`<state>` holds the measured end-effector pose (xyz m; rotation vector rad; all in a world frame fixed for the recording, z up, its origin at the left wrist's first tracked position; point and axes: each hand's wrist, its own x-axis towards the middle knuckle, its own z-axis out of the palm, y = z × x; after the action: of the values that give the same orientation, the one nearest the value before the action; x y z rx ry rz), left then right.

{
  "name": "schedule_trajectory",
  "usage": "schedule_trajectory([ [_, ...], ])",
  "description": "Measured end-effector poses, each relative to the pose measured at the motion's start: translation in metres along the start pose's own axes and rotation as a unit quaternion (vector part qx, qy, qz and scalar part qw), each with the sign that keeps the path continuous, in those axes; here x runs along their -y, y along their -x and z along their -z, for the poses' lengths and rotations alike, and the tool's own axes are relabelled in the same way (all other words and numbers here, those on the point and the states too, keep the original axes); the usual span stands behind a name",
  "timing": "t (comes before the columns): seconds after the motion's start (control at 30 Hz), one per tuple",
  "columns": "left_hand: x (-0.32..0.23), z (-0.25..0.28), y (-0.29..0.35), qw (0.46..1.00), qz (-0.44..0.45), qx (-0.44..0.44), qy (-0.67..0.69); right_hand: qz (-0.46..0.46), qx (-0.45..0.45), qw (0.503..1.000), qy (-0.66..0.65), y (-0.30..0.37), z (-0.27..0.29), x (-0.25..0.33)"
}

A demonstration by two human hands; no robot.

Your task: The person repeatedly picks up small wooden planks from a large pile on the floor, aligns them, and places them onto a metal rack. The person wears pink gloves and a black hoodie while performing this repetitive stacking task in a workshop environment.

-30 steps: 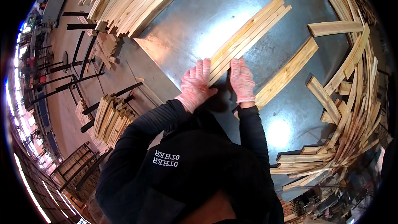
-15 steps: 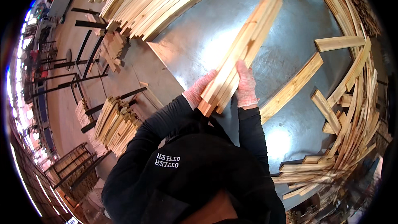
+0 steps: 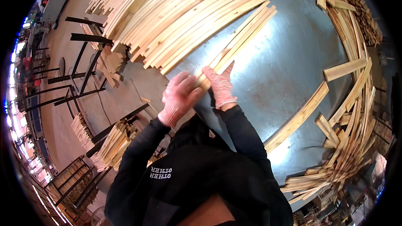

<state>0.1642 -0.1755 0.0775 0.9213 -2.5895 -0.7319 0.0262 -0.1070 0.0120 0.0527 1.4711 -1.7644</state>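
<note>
Several pale wooden boards (image 3: 250, 32) lie side by side as a narrow bundle, slanting away over the metal tabletop (image 3: 284, 54). My left hand (image 3: 180, 96), in a pink-and-white knit glove, is at their near end, fingers and thumb bent about the end; it is slightly blurred. My right hand (image 3: 220, 86), gloved alike, is closed over the boards just beyond it and covers part of them. Left of the bundle, a wide row of boards (image 3: 184, 29) rests on the tabletop, its nearest edge almost parallel to the bundle.
A single board (image 3: 297, 117) lies to my right. Beyond it a loose heap of boards (image 3: 354, 138) curves along the right side. Black metal racks (image 3: 86, 58) and stacked boards (image 3: 115, 144) stand at the left, below the tabletop's edge.
The bundle has come down from above the tabletop and moved left, beside the row of boards. My left hand has shifted from its side to its near end; my right hand moved left with it.
</note>
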Motion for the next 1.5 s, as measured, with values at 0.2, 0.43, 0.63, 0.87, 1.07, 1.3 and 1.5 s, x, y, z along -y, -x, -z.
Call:
schedule_trajectory([
  [0.2,-0.008,0.067,0.022,0.979,0.004,-0.105,0.174,-0.034,-0.075,0.995,0.063,-0.035,-0.07,-0.003],
  [0.43,-0.022,0.01,0.002,0.968,0.116,0.095,0.2,-0.048,-0.003,0.991,-0.128,0.024,0.007,0.021],
  [0.63,-0.06,-0.02,-0.037,0.864,0.195,0.418,0.199,-0.031,-0.059,0.995,-0.079,0.041,0.063,0.024],
  [0.87,-0.041,0.073,0.011,0.935,0.217,0.275,0.062,-0.027,-0.025,0.977,0.212,0.004,0.029,0.007],
  [1.07,-0.032,0.129,0.068,0.918,0.275,0.215,0.191,0.006,0.016,0.947,0.322,-0.065,-0.043,0.006],
  [1.3,-0.081,0.081,0.03,0.868,0.222,0.298,0.331,-0.067,-0.041,0.995,-0.06,0.017,0.129,0.043],
  [1.5,-0.094,-0.049,-0.008,0.719,0.206,0.417,0.516,0.003,-0.061,0.989,0.138,0.124,0.285,0.126],
])
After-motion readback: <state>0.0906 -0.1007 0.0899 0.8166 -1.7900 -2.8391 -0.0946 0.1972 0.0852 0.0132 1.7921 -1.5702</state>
